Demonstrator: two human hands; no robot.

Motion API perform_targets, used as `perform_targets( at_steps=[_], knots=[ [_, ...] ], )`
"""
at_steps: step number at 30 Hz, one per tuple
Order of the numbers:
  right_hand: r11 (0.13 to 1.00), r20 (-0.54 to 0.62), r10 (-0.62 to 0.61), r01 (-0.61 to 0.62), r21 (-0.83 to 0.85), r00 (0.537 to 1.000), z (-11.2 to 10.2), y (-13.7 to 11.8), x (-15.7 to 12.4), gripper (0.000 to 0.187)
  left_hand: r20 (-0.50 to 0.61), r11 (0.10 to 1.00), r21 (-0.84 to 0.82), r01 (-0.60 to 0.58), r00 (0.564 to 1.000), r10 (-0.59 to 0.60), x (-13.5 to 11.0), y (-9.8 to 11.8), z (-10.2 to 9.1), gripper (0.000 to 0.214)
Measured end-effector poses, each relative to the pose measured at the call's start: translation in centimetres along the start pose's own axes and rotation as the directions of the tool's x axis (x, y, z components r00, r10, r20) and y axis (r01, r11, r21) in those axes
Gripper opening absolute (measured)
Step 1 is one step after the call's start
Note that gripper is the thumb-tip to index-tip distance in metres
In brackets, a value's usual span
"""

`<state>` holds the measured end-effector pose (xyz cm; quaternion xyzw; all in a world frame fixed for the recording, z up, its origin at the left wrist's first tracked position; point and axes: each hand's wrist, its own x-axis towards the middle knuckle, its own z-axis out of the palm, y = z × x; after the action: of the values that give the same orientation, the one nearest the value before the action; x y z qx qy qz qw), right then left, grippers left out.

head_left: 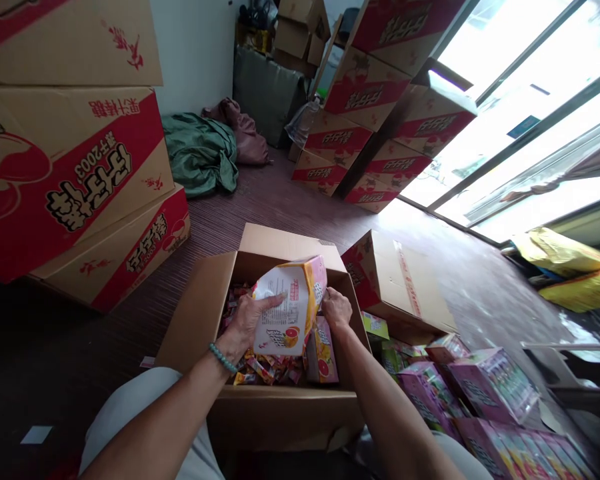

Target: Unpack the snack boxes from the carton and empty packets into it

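An open cardboard carton (195, 320) stands on the floor in front of me, filled with several small colourful candy packets (265, 368). Both hands hold a white, yellow and pink printed box (293, 303) tilted above the carton. My left hand (247, 323), with a green bead bracelet at the wrist, grips its left side with fingers pressed on the printed face. My right hand (336, 308) is closed on the box's right edge. A second pink box (321, 360) stands inside the carton, below the held one.
Red-and-tan cartons are stacked at left (75, 173) and at the back right (375, 113). A closed carton (400, 280) lies right of the open one. Several purple-pink boxes (480, 400) lie at lower right. Green and brown cloth bundles (205, 150) sit by the far wall.
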<state>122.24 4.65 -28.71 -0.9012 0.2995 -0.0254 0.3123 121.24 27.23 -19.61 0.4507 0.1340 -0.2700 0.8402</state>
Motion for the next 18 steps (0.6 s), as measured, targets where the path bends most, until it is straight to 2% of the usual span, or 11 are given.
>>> perform_targets(
  at_steps=[3, 5, 6, 8, 9, 11, 13, 15, 17, 18],
  knots=[
    [0.998, 0.011, -0.057, 0.057, 0.023, 0.998, -0.8, 0.7, 0.6, 0.036, 0.033, 1.000, 0.015, 0.011, 0.999, -0.012, 0.3, 0.6, -0.8, 0.030],
    [0.972, 0.078, -0.080, 0.061, 0.227, 0.994, -1.5, 1.4, 0.2, 0.045, 0.032, 0.997, -0.074, 0.034, 0.999, -0.032, 1.0, 1.0, -1.6, 0.033],
    [0.921, 0.114, -0.076, 0.026, 0.389, 0.991, -1.8, 1.7, -0.4, 0.053, 0.020, 0.990, -0.135, 0.042, 0.999, -0.040, 1.5, 1.1, -2.0, 0.035],
    [0.702, 0.204, -0.066, -0.100, 0.705, 0.977, -1.8, 2.2, -2.5, 0.069, -0.025, 0.964, -0.263, 0.036, 0.999, -0.044, 2.4, 1.0, -2.6, 0.038],
    [0.573, 0.258, -0.072, -0.172, 0.801, 0.964, -1.5, 2.2, -3.9, 0.074, -0.050, 0.948, -0.317, 0.022, 0.998, -0.040, 2.9, 0.9, -2.8, 0.039],
    [0.412, 0.337, -0.141, -0.255, 0.875, 0.931, -0.4, 1.5, -7.0, 0.078, -0.091, 0.923, -0.385, -0.022, 0.996, -0.014, 3.5, 0.2, -2.9, 0.041],
    [0.333, 0.329, -0.204, -0.250, 0.909, 0.922, 0.7, 0.2, -9.5, 0.088, -0.093, 0.922, -0.385, -0.042, 0.996, 0.006, 3.6, -0.7, -2.6, 0.043],
    [0.284, 0.248, -0.198, -0.186, 0.940, 0.948, 0.9, -1.4, -10.8, 0.098, -0.057, 0.944, -0.330, -0.022, 0.998, 0.004, 3.4, -1.3, -2.3, 0.045],
    [0.241, 0.180, -0.156, -0.139, 0.961, 0.971, -0.2, -2.5, -10.8, 0.098, -0.046, 0.976, -0.214, 0.038, 0.998, -0.049, 3.1, -1.5, -2.4, 0.048],
    [0.224, 0.159, -0.138, -0.126, 0.966, 0.978, -1.2, -2.7, -10.5, 0.097, -0.075, 0.987, -0.138, 0.082, 0.993, -0.093, 3.0, -1.3, -2.6, 0.052]
  ],
)
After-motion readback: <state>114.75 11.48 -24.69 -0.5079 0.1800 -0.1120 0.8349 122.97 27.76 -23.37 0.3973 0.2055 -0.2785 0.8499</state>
